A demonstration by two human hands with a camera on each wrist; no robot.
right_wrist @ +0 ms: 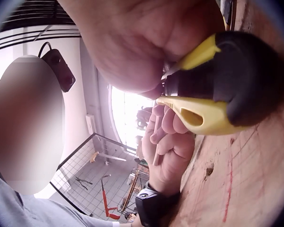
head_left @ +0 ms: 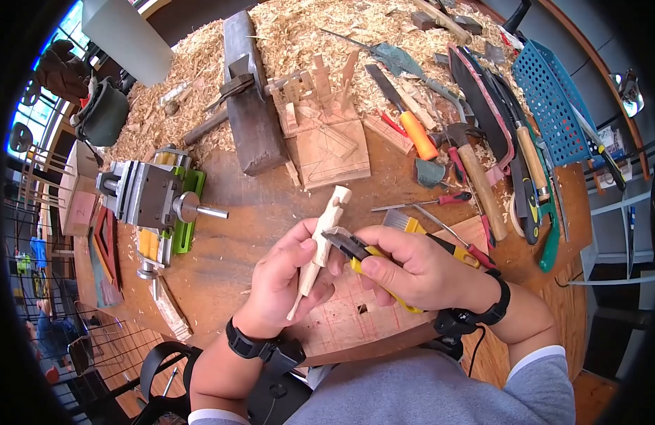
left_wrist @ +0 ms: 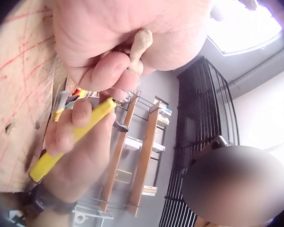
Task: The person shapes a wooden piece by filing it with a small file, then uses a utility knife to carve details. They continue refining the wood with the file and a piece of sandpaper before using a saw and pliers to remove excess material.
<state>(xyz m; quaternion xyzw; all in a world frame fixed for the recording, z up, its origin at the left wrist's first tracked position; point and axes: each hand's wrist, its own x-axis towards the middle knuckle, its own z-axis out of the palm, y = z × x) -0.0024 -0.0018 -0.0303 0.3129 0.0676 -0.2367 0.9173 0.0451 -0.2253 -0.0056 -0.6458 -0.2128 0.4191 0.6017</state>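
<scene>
My left hand (head_left: 281,280) holds a slender piece of pale carved wood (head_left: 315,262), its knobbed head pointing up and away and its thin end down toward the body. In the left wrist view the rounded thin tip (left_wrist: 141,45) sticks out between the fingers. A yellow and black utility knife (head_left: 375,275) is gripped in my right hand (head_left: 419,269), its blade end overlapping the middle of the wood in the head view. From the right wrist, the knife's black butt end (right_wrist: 255,80) fills the near side, and the left hand (right_wrist: 173,151) shows beyond.
Under the hands lies a board (head_left: 341,322) with red lines. A grey vise (head_left: 139,195) stands at left. Behind are a dark metal-topped beam (head_left: 253,134), a wooden stand (head_left: 338,156) and heaped shavings (head_left: 299,35). At right lie a hammer (head_left: 480,184), screwdrivers, saws and a blue basket (head_left: 550,106).
</scene>
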